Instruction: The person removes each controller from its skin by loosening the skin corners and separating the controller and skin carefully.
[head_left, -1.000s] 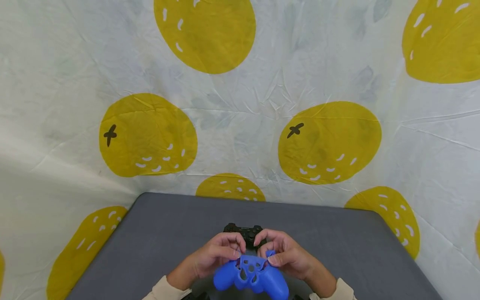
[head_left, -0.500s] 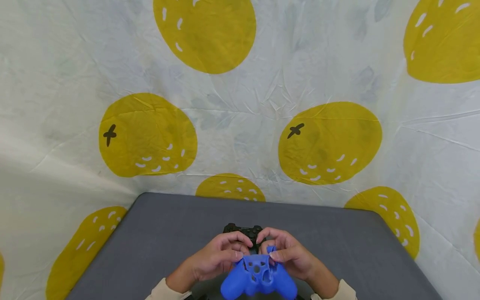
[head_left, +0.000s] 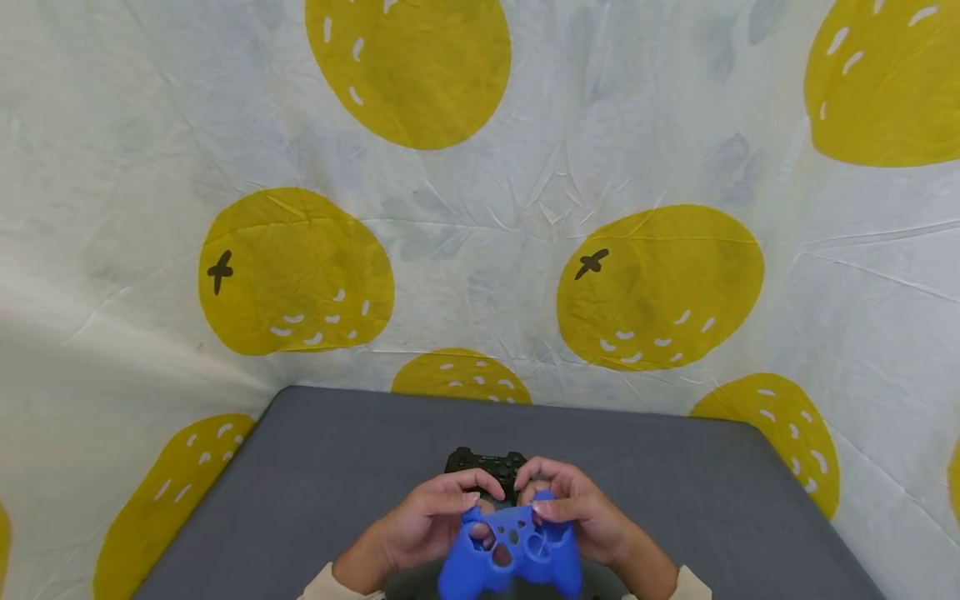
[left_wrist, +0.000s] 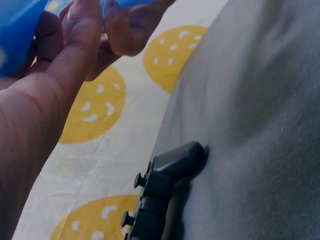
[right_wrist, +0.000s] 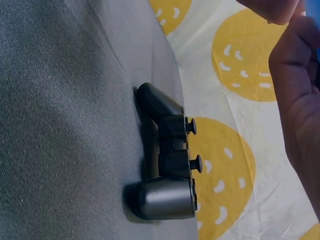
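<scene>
A blue game controller skin [head_left: 531,569], soft-looking and full of cut-out holes, is held up between both hands with its holed face toward the head camera. My left hand [head_left: 429,523] pinches its upper left corner, thumb on the near side. At the upper right corner, my right hand [head_left: 583,510] grips it the same way. Behind the hands, a black game controller [head_left: 480,463] lies on the table, partly hidden by the fingers. Both wrist views show this controller apart from the hands, its two thumbsticks standing out.
The grey cloth-covered table [head_left: 360,433] reaches back to a pale hanging sheet [head_left: 472,283] printed with big yellow fruit. That sheet also closes in the left and right sides.
The blue skin has turned and levelled, so its holes look wider and rounder. My left fingers have shifted at its corner. The black controller stays where it was.
</scene>
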